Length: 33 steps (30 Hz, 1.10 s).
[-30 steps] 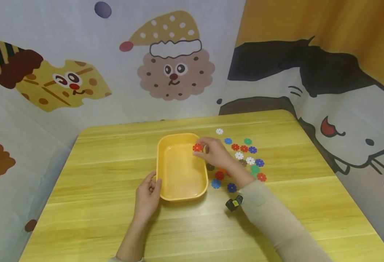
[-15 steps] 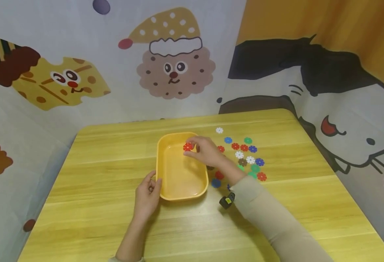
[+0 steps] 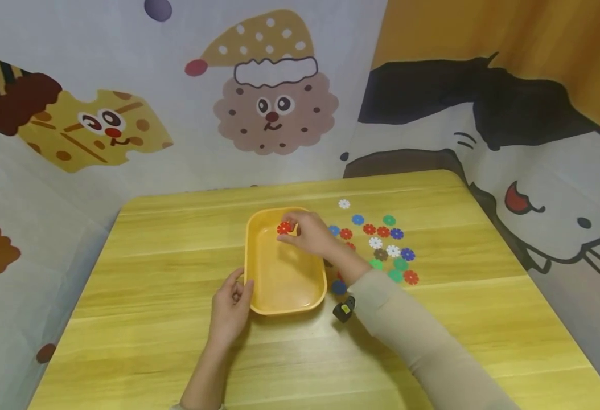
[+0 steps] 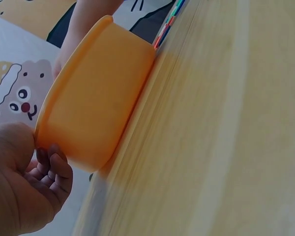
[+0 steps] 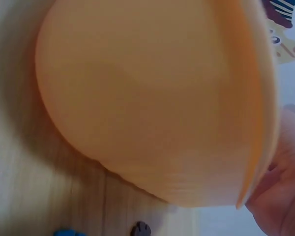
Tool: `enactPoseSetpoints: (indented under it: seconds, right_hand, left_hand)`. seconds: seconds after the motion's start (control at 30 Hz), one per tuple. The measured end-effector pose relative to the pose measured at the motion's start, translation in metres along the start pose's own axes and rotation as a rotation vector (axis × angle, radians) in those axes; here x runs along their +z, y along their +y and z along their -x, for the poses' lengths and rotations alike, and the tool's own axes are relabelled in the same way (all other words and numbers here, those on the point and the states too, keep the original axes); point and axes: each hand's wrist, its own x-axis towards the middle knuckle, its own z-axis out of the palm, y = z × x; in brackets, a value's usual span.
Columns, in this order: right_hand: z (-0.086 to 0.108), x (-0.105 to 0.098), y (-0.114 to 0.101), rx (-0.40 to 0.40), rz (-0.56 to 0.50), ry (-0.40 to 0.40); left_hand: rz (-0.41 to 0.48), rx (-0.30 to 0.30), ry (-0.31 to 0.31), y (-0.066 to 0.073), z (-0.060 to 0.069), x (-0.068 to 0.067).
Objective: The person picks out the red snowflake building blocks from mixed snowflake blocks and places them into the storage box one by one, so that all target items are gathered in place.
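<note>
A red snowflake-shaped plastic disc (image 3: 284, 228) is pinched between the fingertips of my right hand (image 3: 310, 234), over the far part of a yellow-orange plastic tray (image 3: 286, 285). Its underside and the gap to the tray floor cannot be judged. My left hand (image 3: 230, 312) grips the tray's near left rim; in the left wrist view its thumb goes over the rim and the curled fingers (image 4: 59, 169) lie against the outer wall. The right wrist view is mostly filled by the tray's outer wall (image 5: 152, 98), with part of my right hand (image 5: 285, 182) beyond the rim.
Right of the tray, several loose discs lie spread on the wood-grain table (image 3: 151, 296), among them a white disc (image 3: 344, 204), a green disc (image 3: 389, 220) and a brown disc (image 3: 380, 254). A small black device (image 3: 344, 308) sits at the right cuff. A cartoon-printed curtain (image 3: 177, 165) backs the table.
My right hand has moved left with the red disc, from the tray's right rim to above its far middle. The left hand and tray stay in place.
</note>
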Motion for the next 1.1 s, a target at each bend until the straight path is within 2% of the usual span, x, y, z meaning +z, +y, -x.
enactPoseSetpoints:
  seconds: [0.17, 0.33, 0.57, 0.67, 1.1]
  right_hand:
    - [-0.009, 0.007, -0.003, 0.027, 0.044, -0.030]
    - [-0.019, 0.015, -0.010, 0.040, 0.093, -0.087]
    - [-0.025, 0.023, -0.012, 0.152, 0.112, -0.157]
    - [-0.027, 0.026, -0.011, 0.162, 0.130, -0.178]
    - [-0.024, 0.028, -0.007, 0.161, 0.024, -0.296]
  left_hand:
    - [-0.005, -0.007, -0.017, 0.000, 0.000, -0.002]
    - [-0.006, -0.005, -0.004, -0.001, 0.002, -0.004]
    - [0.018, -0.001, -0.021, -0.001, 0.000, -0.003]
    - [0.014, -0.002, -0.023, -0.001, 0.000, -0.002]
    - [0.007, 0.001, -0.001, -0.001, -0.001, 0.000]
